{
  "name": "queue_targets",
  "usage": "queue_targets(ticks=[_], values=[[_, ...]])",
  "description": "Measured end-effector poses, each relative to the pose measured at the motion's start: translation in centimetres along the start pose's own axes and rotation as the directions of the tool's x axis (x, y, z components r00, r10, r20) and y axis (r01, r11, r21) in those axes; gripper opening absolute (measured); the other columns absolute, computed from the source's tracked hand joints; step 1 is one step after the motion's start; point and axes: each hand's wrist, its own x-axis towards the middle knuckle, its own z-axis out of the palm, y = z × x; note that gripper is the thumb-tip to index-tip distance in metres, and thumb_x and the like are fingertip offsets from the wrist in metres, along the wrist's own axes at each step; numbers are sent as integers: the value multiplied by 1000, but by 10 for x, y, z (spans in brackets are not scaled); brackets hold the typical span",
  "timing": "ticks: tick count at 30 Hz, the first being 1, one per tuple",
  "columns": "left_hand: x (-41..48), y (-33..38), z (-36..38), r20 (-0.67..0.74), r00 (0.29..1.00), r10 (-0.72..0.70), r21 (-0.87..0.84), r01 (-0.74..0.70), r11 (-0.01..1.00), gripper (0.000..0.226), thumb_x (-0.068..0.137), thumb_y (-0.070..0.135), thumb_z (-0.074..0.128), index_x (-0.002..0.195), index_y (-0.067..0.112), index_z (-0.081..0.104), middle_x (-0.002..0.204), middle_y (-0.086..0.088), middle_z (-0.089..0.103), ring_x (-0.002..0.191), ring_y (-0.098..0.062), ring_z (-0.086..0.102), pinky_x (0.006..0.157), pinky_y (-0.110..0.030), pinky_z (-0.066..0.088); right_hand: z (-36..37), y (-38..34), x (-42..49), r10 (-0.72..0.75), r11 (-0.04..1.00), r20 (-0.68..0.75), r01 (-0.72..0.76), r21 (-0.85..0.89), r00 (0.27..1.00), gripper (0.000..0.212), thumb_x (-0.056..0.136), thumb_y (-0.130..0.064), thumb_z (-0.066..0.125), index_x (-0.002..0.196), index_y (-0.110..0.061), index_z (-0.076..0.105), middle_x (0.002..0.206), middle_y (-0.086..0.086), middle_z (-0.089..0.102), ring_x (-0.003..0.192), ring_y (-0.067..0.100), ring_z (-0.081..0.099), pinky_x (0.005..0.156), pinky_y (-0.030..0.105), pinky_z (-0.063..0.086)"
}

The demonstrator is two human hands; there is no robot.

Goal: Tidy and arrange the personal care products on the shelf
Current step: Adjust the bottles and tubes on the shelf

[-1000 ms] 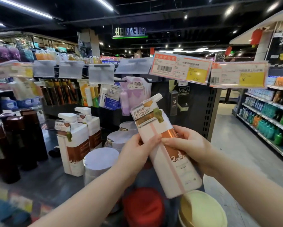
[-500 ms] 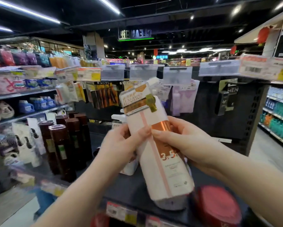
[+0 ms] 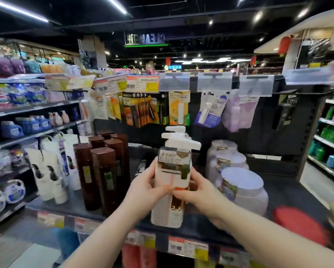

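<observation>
Mid-task: left hand (image 3: 147,188) and right hand (image 3: 199,192) both grip the white pump bottle (image 3: 170,190) upright at the shelf (image 3: 289,192) front, between brown bottles (image 3: 102,171) and lavender jars (image 3: 239,190); can't tell if it's seated, release still pending.

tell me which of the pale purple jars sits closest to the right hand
The front jar, its whole lid showing, beside the right hand; the middle jar and back jar stand farther behind it.
</observation>
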Motion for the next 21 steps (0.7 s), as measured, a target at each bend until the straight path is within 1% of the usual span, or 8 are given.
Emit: queue_targets(ticks=[4, 8, 10, 13, 15, 18, 20, 21], values=[[10, -22, 3, 40, 999, -9, -36, 10, 999, 53, 74, 7, 72, 116, 36, 57, 104, 16, 70, 97, 0, 64, 85, -26, 53, 1, 12, 4, 21, 998, -55, -24, -61, 998, 71, 74, -18, 76, 132, -43, 43, 113, -11, 66, 107, 9, 61, 87, 32, 55], [13, -36, 10, 86, 996, -8, -38, 12, 999, 61, 75, 13, 72, 123, 43, 49, 108, 19, 67, 96, 6, 62, 83, -19, 51, -2, 17, 5, -1, 982, -69, -12, -190, 998, 75, 76, -22, 75, 133, -48, 34, 112, -22, 61, 103, -4, 56, 73, 11, 51], [13, -43, 9, 106, 994, -3, -37, 7, 999, 65, 75, 15, 72, 125, 46, 45, 109, 22, 66, 99, 8, 60, 84, -17, 49, -1, 24, 3, 10, 974, -83, -28, -226, 996, 80, 74, -22, 75, 134, -50, 30, 110, -28, 57, 99, -10, 54, 66, 5, 47], [9, -56, 9, 168, 986, -15, 16, 13, 1000, 60, 71, 16, 76, 109, 54, 49, 101, 36, 63, 96, 16, 56, 72, -3, 44, 4, 42, 0, 54, 960, -60, -68, -273, 997, 94, 68, -20, 78, 138, -45, 20, 111, -31, 50, 95, -18, 48, 66, -3, 41], [4, -67, 13, 208, 978, -37, 61, 24, 998, 61, 70, 16, 77, 105, 55, 46, 96, 45, 59, 93, 22, 53, 68, 3, 40, 8, 55, -1, 80, 951, -48, -90, -296, 996, 99, 66, -23, 81, 141, -39, 18, 113, -29, 51, 98, -18, 47, 69, -4, 39], [3, -79, 17, 193, 978, -72, 67, 60, 996, 64, 72, 22, 75, 115, 54, 39, 104, 35, 61, 99, 18, 53, 72, 1, 41, 8, 68, -1, 96, 934, -68, -113, -338, 993, 102, 66, -31, 79, 146, -34, 16, 115, -23, 55, 104, -12, 50, 75, 1, 41], [5, -82, 18, 202, 976, -77, 69, 64, 996, 73, 71, 30, 73, 128, 47, 32, 116, 24, 57, 107, 9, 53, 77, -3, 42, 6, 73, 0, 102, 930, -74, -121, -346, 992, 102, 67, -35, 77, 147, -35, 14, 115, -24, 55, 106, -12, 50, 77, 2, 41], [5, -84, 19, 207, 975, -78, 61, 67, 996, 76, 70, 32, 72, 132, 43, 30, 116, 23, 57, 107, 8, 54, 77, -4, 42, 5, 75, 0, 105, 932, -77, -125, -340, 991, 102, 67, -35, 77, 147, -35, 13, 115, -25, 55, 106, -13, 49, 77, 1, 41]])
